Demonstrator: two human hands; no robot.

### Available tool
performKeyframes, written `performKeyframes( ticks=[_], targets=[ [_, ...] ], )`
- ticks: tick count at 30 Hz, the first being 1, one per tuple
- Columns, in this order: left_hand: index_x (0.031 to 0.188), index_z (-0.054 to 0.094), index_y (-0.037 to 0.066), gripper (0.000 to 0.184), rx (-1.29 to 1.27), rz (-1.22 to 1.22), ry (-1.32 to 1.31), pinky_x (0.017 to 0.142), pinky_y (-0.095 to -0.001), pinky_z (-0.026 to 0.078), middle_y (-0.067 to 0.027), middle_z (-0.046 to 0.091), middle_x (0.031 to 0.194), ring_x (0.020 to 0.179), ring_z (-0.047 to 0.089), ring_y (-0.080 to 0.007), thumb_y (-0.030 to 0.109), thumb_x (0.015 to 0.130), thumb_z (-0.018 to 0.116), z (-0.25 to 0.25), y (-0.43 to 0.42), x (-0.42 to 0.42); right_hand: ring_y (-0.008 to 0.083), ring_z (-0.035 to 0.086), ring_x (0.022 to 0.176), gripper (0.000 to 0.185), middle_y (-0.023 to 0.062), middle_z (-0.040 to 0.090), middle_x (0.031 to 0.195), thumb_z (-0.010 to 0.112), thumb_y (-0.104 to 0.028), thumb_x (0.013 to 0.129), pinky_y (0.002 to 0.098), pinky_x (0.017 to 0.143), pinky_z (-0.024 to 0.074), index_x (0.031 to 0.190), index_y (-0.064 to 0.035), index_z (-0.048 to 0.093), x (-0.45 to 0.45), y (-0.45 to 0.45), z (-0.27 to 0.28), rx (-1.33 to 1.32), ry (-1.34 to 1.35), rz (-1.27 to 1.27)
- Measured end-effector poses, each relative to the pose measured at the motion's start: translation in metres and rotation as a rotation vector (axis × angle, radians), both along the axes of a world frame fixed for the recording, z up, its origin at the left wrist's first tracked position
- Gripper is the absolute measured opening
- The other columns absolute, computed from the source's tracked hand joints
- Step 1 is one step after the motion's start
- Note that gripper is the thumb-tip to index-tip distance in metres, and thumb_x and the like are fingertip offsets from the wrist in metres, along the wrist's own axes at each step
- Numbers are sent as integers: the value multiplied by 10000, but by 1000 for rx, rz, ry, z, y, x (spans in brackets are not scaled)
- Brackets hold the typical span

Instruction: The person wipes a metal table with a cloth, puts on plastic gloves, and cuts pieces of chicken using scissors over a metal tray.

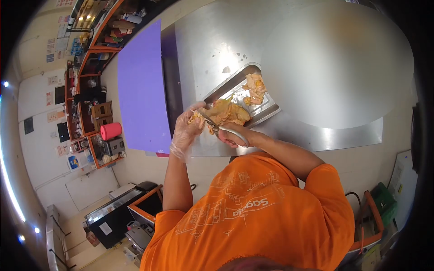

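My left hand point(185, 131), in a clear plastic glove, is closed on a raw, yellowish chicken point(226, 113) at its left end. My right hand point(230, 135) grips a pair of scissors point(242, 137), its fingers around the grey handles. The blades point up and left and meet the chicken close to my left fingers. Behind the chicken, a metal tray point(272, 111) lies at a slant, and the chicken covers part of its near end. Pale raw trimmings point(256, 88) are in the tray's far end.
The tray rests on a stainless steel table point(199, 54) with a few wet spots. To the left is a purple board point(141, 90). A large round metal surface point(334, 67) takes up the right. Orange-edged shelves point(92, 63) with goods stand along the left wall.
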State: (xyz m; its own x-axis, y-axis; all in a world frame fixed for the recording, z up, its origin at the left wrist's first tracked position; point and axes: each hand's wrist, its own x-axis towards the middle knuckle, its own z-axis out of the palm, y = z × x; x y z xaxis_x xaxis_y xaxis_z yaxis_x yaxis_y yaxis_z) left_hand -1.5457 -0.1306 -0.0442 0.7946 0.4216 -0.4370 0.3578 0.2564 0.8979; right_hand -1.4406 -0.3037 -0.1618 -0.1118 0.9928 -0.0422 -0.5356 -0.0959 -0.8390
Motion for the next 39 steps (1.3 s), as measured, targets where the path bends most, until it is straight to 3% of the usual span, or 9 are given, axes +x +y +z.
performKeyframes(
  ticks=[4,9,13,18,24,27,31,37,39],
  targets=[
    [1144,637,-29,366,-157,-7,-5,524,-185,325,9,581,813,626,453,-48,210,897,764,-7,4,-4,69,441,483,508,-20,440,631,487,-531,1040,246,406,360,761,-107,467,8,-11,16,-13,-69,-33],
    [1076,666,-18,289,-128,-114,131,540,-198,338,15,580,798,628,460,-49,183,891,760,-12,3,-5,72,417,454,547,-27,425,609,503,-597,1011,246,390,339,772,-106,482,-1,-3,14,-5,121,-88],
    [1069,672,-5,236,-110,-156,195,595,-198,389,8,608,850,689,512,-64,136,891,738,-5,5,-2,71,421,460,557,-20,442,634,493,-623,1005,240,394,337,791,-109,497,12,-8,15,-82,-63,33],
    [1071,678,16,178,135,-270,395,743,-225,448,1,634,907,808,561,-87,62,899,671,-15,-1,1,77,369,399,552,-30,421,585,507,-613,1005,236,358,308,783,-107,516,2,-4,11,-87,207,-112],
    [1065,692,-3,160,503,-448,499,807,-303,485,-52,684,912,868,615,-140,57,933,624,-9,-1,15,63,378,422,510,-36,421,594,514,-552,1024,230,375,326,998,-55,624,29,-19,35,-117,11,-21],
    [1083,687,-20,191,666,-631,598,825,-327,489,-101,701,905,886,635,-171,90,940,625,5,-7,31,55,379,425,539,-39,402,572,517,-557,1023,231,379,331,972,-38,653,22,-13,20,-133,298,-88],
    [1113,673,-28,227,716,-768,520,836,-327,489,-151,694,895,870,651,-213,96,942,590,-13,-5,29,78,418,426,633,-18,409,552,456,-614,1020,229,390,336,775,-46,589,34,-16,27,67,56,-190],
    [923,675,-18,147,186,-108,174,689,-281,487,-65,673,897,807,602,-110,97,951,587,-17,4,13,113,473,451,654,10,450,580,377,-598,1050,258,428,379,665,-77,468,45,-40,-3,78,149,-82],
    [838,631,-6,157,233,-38,84,649,-252,458,-32,630,840,764,552,-75,106,947,624,-25,11,11,112,477,509,651,11,465,623,364,-617,1044,264,474,401,705,-75,484,35,-51,-16,-24,52,14]
  ],
)
